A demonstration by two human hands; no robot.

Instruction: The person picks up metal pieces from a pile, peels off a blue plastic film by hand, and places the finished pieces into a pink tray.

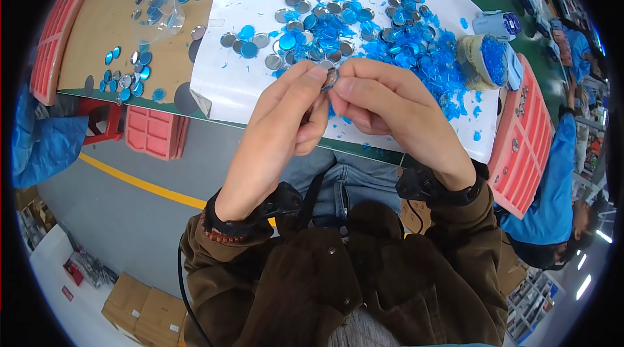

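Observation:
My left hand (286, 106) and my right hand (396, 100) meet over the near edge of the white sheet. Between their thumbs and fingertips they pinch one small round metal disc (331, 78), mostly covered by the fingers. Just beyond them lies a loose heap of similar discs (286, 42), some bare silver and some faced with blue film. Crumpled scraps of blue film (426, 64) are strewn through the heap and thickly to its right.
A tub (468, 64) full of blue scraps stands at the right, beside a pink slotted tray (523, 145). To the left, brown board carries more discs (127, 80) and a clear plastic cup (162, 16). Another pink tray (62, 35) borders it. A co-worker in blue (549, 178) is at the right.

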